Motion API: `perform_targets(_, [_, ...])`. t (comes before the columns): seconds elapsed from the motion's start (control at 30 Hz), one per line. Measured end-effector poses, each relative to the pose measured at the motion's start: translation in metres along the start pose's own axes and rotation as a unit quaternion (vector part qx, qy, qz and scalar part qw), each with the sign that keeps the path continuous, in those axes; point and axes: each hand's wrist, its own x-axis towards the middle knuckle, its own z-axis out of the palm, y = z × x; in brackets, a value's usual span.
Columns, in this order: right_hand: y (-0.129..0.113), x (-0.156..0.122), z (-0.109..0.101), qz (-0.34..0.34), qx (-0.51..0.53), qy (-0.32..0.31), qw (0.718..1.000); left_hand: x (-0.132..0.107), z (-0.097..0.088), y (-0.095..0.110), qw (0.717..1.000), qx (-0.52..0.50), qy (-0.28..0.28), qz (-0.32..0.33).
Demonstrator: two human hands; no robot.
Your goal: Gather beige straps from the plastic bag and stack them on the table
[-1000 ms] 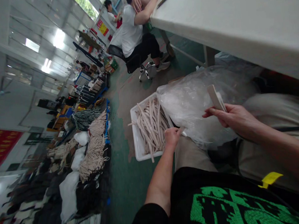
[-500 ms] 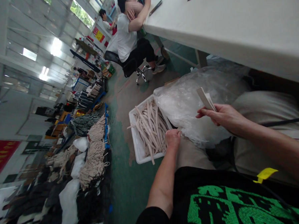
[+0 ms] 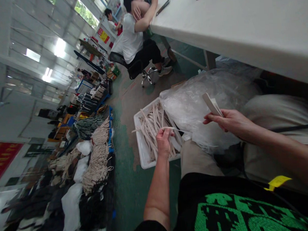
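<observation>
Left hand (image 3: 163,141) and right hand (image 3: 228,119) work apart. Near frame centre, the left pinches a thin pale strip (image 3: 176,129) over the white plastic tray (image 3: 144,154) of beige strips (image 3: 151,120), set beside the leg (image 3: 197,158), probably for reach. Right of centre, the other clamps folded pieces (image 3: 212,105) low, leaving their ends free.

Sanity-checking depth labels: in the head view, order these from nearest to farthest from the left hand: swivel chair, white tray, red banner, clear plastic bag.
From the left hand:
1. White tray: directly behind the hand in view.
2. Clear plastic bag: just right of the tray.
3. Swivel chair: beyond the tray, up-frame.
4. Red banner: far left background.
</observation>
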Motion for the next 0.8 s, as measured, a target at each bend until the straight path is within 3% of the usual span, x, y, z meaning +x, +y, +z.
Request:
perform_targets(0.07, [0.000,-0.001,0.001,-0.002,0.019,-0.015,1.000,-0.005,-0.008,0.025,0.998,-0.056,-0.024,-0.002])
perform_targets(0.17, [-0.002,-0.005,0.003,-0.006,0.078,-0.074,0.994,-0.014,-0.007,0.051,0.988,-0.025,-0.143,-0.060])
perform_targets(0.3, [-0.002,-0.012,0.007,-0.003,0.105,-0.189,0.976,-0.027,0.016,0.063,0.946,0.055,-0.304,-0.100])
perform_targets(0.43, [0.007,-0.012,0.016,0.010,0.091,-0.230,0.969,-0.030,0.034,0.067,0.930,0.084,-0.347,-0.090])
perform_targets(0.6, [0.014,-0.003,0.021,0.027,0.050,-0.163,0.985,-0.028,0.034,0.061,0.938,0.052,-0.328,-0.101])
perform_targets(0.8, [0.008,0.000,0.015,-0.012,-0.002,-0.055,0.998,-0.036,0.017,0.039,0.912,-0.023,-0.348,-0.215])
